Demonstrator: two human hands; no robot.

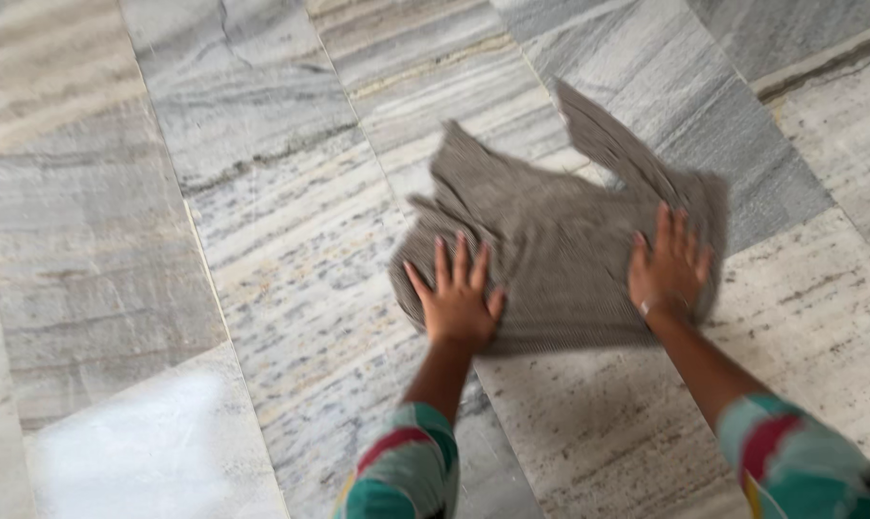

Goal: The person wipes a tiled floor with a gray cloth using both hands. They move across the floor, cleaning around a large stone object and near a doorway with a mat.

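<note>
Left hand: the left hand (457,300) lies flat with fingers spread wide, palm down on the near-left part of the grey cloth (560,240); it grips nothing, only presses on the fabric.
Right hand: the right hand (668,266) is likewise open, fingers together and slightly fanned, palm down on the near-right part of the cloth, close to its right edge.
Grey cloth: a ribbed, grey-brown piece of fabric spread on the marble floor (262,240), rumpled rather than smooth; one pointed flap sticks up at its far-left side and a longer strip runs away from its far-right side. Both hands rest on its near half, well apart from each other, with bare cloth between them.
Sleeves: a striped sleeve in teal, red and yellow (406,471) covers the left forearm below the cloth; a matching sleeve (800,466) covers the right forearm, to the lower right of the cloth.
Hard to make out: the whole view is blurred, so the weave and the edges of the cloth are soft, and whether it is a garment or a plain rag cannot be told. Both sleeves are cut off by the bottom edge.
Surroundings: the floor is of large streaked grey and cream marble slabs with thin joints; a bright glare patch (156,442) lies far to the lower left of the cloth.
</note>
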